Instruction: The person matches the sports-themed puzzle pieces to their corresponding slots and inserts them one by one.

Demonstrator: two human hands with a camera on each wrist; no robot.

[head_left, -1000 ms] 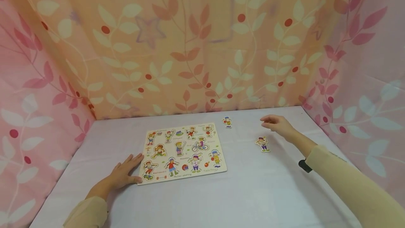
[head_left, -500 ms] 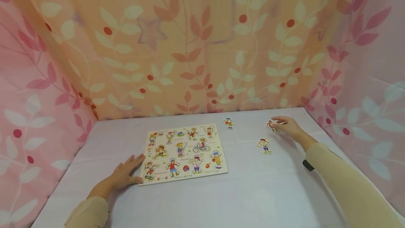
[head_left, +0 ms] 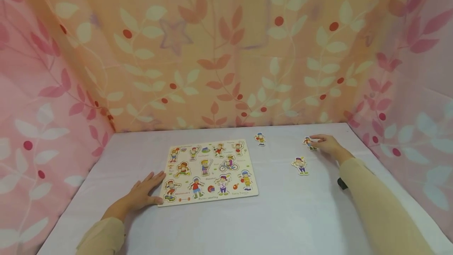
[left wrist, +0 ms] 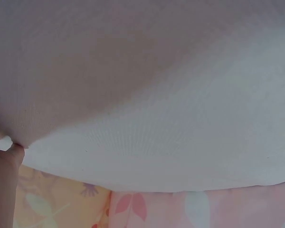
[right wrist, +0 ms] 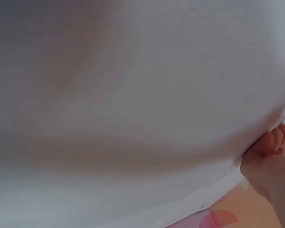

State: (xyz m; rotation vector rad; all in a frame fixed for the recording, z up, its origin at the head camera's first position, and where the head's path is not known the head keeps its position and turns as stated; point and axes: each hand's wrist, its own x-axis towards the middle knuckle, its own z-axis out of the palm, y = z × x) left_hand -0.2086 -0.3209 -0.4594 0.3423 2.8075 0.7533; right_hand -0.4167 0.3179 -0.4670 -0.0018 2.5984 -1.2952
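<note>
A pale puzzle board (head_left: pixel 221 198) printed with children playing sports lies left of centre in the head view. My left hand (head_left: pixel 141 192) rests at its left edge, fingers spread, thumb at the near corner. At the far right of the table, my right hand (head_left: pixel 329 145) pinches a small figure-shaped puzzle piece (head_left: pixel 308 143) by its right side, between thumb and index finger. The piece is partly hidden by the fingertips. In the right wrist view, curled fingers (right wrist: pixel 266 147) show at the right edge; the left wrist view catches the left thumb (left wrist: pixel 12 154).
Two more figure pieces lie on the white-covered table: a blue-capped figure (head_left: pixel 260 139) beyond the board's right corner, and a purple-capped figure (head_left: pixel 301 165) nearer me. A floral curtain (head_left: pixel 226 50) encloses the back and both sides.
My right hand has moved slightly right and down onto the far-right piece, which was out of sight one second ago. My left hand stays at the board; the view has shifted a little.
</note>
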